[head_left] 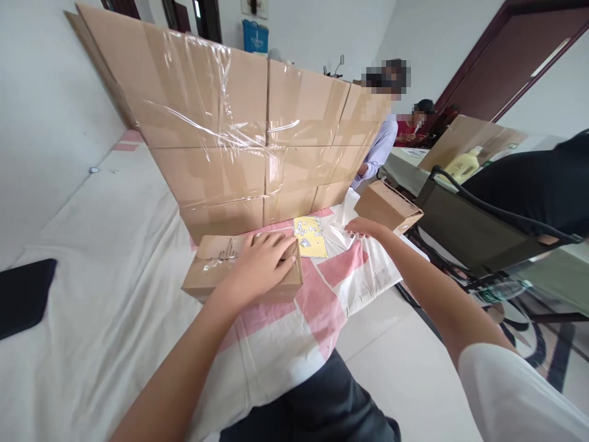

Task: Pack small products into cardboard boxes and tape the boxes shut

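Observation:
My left hand (264,265) lies palm down on a small cardboard box (214,270), its fingers spread over the top right side of it. A yellow sheet with grey-white patches (311,238) lies flat just beyond that box, near my left fingertips. Over to the right, my right hand (363,227) is bent down with its fingers drawn together. At those fingertips is a thin white sheet (338,234), partly under the hand. Whether they pinch the sheet or something small is too fine to see.
A tall taped cardboard panel (207,123) stands across the back of the pink-and-white cloth (322,288). Another cardboard box (389,205) sits beyond my right hand. A folding chair (483,239) is at the right, and people sit behind. A black flat item (25,298) lies far left.

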Motion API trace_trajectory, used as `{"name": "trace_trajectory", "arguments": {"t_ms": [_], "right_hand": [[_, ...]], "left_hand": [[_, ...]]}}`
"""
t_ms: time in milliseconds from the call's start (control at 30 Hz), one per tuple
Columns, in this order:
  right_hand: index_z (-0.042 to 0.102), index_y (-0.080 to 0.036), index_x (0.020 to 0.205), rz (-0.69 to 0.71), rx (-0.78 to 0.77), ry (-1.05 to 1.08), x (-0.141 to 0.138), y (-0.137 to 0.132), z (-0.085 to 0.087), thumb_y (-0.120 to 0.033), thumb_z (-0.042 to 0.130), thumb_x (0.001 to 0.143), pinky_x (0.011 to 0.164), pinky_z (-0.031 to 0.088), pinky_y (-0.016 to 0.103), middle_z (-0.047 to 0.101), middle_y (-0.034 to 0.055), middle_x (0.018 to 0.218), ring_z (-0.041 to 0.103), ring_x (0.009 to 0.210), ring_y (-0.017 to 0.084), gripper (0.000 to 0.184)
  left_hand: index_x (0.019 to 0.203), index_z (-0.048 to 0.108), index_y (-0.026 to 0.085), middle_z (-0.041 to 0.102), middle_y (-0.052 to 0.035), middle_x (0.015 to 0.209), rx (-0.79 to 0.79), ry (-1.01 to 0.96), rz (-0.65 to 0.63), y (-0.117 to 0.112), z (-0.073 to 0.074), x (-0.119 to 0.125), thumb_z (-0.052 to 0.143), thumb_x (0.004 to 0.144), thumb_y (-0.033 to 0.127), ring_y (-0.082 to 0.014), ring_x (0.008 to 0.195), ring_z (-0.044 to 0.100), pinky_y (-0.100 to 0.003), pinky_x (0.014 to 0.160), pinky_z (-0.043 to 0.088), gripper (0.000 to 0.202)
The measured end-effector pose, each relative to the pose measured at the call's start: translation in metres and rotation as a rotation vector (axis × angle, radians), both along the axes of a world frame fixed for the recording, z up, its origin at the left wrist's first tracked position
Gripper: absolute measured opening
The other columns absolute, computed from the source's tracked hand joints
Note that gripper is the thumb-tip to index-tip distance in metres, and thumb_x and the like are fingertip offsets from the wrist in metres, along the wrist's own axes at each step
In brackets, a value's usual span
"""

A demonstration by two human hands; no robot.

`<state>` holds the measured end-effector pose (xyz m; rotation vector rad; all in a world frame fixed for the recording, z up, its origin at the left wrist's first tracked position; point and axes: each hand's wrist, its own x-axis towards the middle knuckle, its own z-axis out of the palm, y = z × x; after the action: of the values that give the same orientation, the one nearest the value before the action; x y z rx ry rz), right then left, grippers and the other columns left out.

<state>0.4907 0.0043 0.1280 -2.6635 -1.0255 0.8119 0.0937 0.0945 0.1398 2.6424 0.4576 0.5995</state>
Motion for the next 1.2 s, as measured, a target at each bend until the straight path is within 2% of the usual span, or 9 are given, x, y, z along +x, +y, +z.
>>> {"name": "trace_trajectory", "arguments": {"t_ms": [267,400,600,833,1000,1200], "right_hand": [[0.064,-0.018,0.077,0.046,0.091,0.039,0.004,-0.018,-0.006,-0.066,0.079,0.078,0.049,0.031,0.025,0.064,0.0042,0.073,0.046,0.057,0.011,0.051],[0.062,-0.017,0.071,0.019,0.143,0.039,0.006,-0.016,-0.012,-0.068,0.08,0.077,0.05,0.03,0.026,0.061,0.0033,0.068,0.043,0.056,0.01,0.054],[0.068,-0.015,0.071,-0.06,0.193,0.137,0.005,-0.015,-0.016,-0.067,0.082,0.075,0.049,0.028,0.026,0.054,0.0009,0.061,0.037,0.053,0.008,0.055],[0.074,-0.015,0.071,-0.179,0.175,0.23,0.011,-0.013,-0.023,-0.065,0.089,0.067,0.047,0.031,0.025,0.037,-0.0049,0.051,0.035,0.051,0.009,0.052],[0.069,-0.017,0.063,-0.255,0.154,0.263,0.013,-0.005,-0.025,-0.057,0.095,0.063,0.041,0.028,0.025,0.037,-0.0053,0.046,0.033,0.045,0.008,0.048],[0.059,-0.019,0.059,-0.333,0.191,0.188,0.014,0.012,-0.02,-0.041,0.104,0.051,0.034,0.024,0.025,0.046,-0.0019,0.041,0.036,0.036,0.008,0.05]], "left_hand": [[0.135,0.063,0.03,0.061,-0.0072,0.148,0.032,0.037,0.018,-0.002,0.002,0.0,0.047,0.101,0.039,-0.034,0.135,0.053,-0.053,0.114,0.031,0.039],[0.136,0.063,0.031,0.062,-0.0061,0.147,0.016,0.025,0.022,-0.004,0.002,-0.001,0.048,0.101,0.038,-0.0333,0.134,0.054,-0.052,0.114,0.031,0.039],[0.139,0.062,0.031,0.062,-0.0057,0.147,0.011,0.027,0.03,-0.003,0.001,0.0,0.048,0.101,0.038,-0.0328,0.133,0.054,-0.052,0.116,0.029,0.041],[0.143,0.055,0.029,0.058,-0.0049,0.151,0.087,0.141,0.03,-0.005,0.01,-0.002,0.039,0.106,0.04,-0.0279,0.137,0.051,-0.051,0.115,0.031,0.042],[0.142,0.055,0.028,0.058,-0.0042,0.151,0.112,0.154,0.04,-0.008,0.013,-0.002,0.04,0.106,0.038,-0.0263,0.137,0.051,-0.049,0.115,0.033,0.04],[0.14,0.057,0.027,0.06,-0.0035,0.148,0.127,0.139,0.042,-0.008,0.013,-0.004,0.042,0.106,0.038,-0.0259,0.133,0.053,-0.048,0.113,0.034,0.039]]}}
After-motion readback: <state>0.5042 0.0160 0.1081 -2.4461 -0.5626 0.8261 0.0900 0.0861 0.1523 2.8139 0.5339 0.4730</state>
